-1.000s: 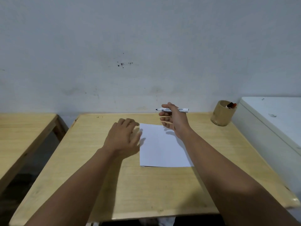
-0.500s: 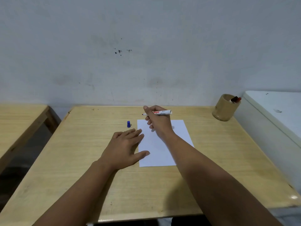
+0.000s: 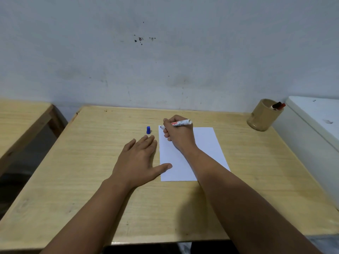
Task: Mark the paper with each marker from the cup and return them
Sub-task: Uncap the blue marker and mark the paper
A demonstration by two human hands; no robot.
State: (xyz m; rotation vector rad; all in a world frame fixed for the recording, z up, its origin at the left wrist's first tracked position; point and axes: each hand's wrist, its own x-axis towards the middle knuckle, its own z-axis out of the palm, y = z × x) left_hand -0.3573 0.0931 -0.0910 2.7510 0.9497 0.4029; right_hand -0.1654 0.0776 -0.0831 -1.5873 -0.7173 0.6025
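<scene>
A white sheet of paper [image 3: 205,143] lies on the wooden table [image 3: 91,171]. My right hand [image 3: 178,134] grips an uncapped white marker [image 3: 181,123], its dark tip at the paper's far left corner. A blue cap [image 3: 148,130] stands on the table just left of the paper. My left hand [image 3: 139,158] rests flat beside the paper, fingers spread, thumb on the sheet's left edge. A tan cup [image 3: 262,116] at the far right holds two markers [image 3: 278,105], one red-capped and one dark-capped.
A white cabinet [image 3: 315,121] stands against the table's right side, next to the cup. A second wooden table [image 3: 20,121] stands to the left across a gap. A pale wall runs along the table's far edge.
My right hand came down from above the table's far edge to the paper's far left corner with the marker. My left hand slid back along the paper's left edge, uncovering the blue cap.
</scene>
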